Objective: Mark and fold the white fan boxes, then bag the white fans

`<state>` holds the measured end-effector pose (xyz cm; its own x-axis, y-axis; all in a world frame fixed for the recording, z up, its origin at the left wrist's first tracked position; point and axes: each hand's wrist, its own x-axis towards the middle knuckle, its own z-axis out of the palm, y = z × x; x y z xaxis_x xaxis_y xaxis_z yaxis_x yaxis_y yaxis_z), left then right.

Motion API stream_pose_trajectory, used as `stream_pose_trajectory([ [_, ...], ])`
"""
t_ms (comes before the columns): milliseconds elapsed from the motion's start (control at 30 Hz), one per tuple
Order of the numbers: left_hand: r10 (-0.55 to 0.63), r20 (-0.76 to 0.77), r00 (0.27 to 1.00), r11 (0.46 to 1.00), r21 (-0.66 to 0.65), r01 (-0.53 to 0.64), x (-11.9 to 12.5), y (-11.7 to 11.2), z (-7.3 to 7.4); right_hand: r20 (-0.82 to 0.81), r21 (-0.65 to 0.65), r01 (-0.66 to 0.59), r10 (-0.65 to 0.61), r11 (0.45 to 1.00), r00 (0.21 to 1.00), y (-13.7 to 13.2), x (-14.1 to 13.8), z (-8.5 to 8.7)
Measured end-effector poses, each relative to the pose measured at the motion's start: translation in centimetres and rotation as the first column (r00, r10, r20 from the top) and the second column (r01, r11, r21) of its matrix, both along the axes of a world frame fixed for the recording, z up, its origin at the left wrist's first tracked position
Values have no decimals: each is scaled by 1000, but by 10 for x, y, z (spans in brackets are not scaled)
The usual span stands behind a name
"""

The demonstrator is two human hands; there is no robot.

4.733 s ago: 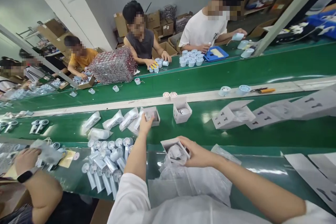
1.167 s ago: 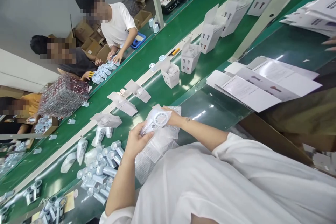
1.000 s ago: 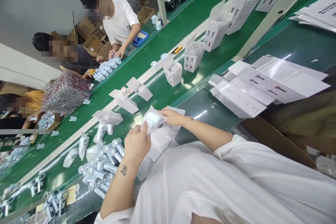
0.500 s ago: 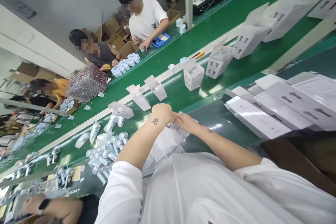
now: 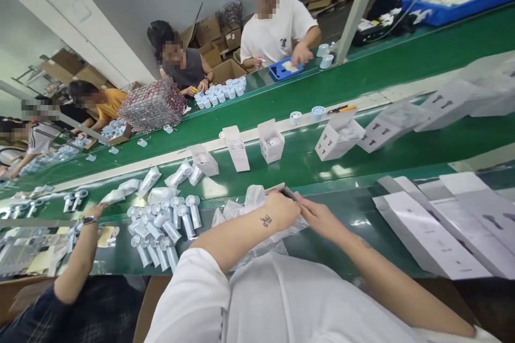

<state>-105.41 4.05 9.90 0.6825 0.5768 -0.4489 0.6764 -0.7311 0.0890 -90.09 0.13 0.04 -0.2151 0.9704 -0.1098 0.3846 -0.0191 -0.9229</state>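
Note:
My left hand [image 5: 281,209], with a small tattoo at the wrist, is curled closed near the table's front edge. My right hand [image 5: 317,217] meets it from the right, fingers pressed together against it. A thin white flat edge [image 5: 277,188] sticks out above my left knuckles; I cannot make out what it is. Both hands rest over a heap of clear bubble-wrap bags [image 5: 237,209]. A pile of small white handheld fans [image 5: 164,225] lies just left of the bags.
Open white boxes [image 5: 271,142] stand along the green belt [image 5: 402,153]. Flat unfolded cartons [image 5: 434,225] lie at the right. A co-worker's hand [image 5: 94,210] with a watch reaches in at the left. Several people work across the belt, by a blue tray [image 5: 284,68].
A second ago both hands held a bagged white fan up in front of me. They have dropped onto the bubble bags and closed together, and the fan no longer shows. The view swung left.

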Motion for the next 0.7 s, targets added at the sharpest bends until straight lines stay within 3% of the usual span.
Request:
stream_pose_trajectory([
  [67,-16,12,1000,1000,-21,16,-2,1,-16,-82,-110,-121,113,986,990,17,14,24],
  [100,-35,43,998,999,-4,35,-3,-2,-23,-129,-149,-116,97,982,987,31,16,39],
  [167,-124,156,980,989,101,109,-4,-11,-38,-197,-179,20,-56,984,979,71,2,69],
  [233,-253,280,926,953,236,189,-5,-26,-51,-187,-152,169,-197,974,963,119,-41,88],
  [300,-311,352,883,928,311,203,-8,-39,-62,10,-51,219,-219,974,976,164,-100,90],
  [367,-290,376,880,923,352,154,-13,-42,-69,121,7,235,-235,972,965,200,-156,78],
  [467,-236,416,878,920,387,64,-25,-27,-73,306,-24,272,-252,962,918,231,-202,50],
  [567,-150,570,808,967,256,-1,-37,-4,-69,365,-7,270,-249,963,897,248,-194,40],
  [633,17,755,655,994,59,-94,-46,4,-65,381,20,269,-256,963,888,255,-169,47],
  [700,162,870,466,983,-100,-155,-60,5,-62,336,-4,308,-289,951,896,259,-136,63],
])
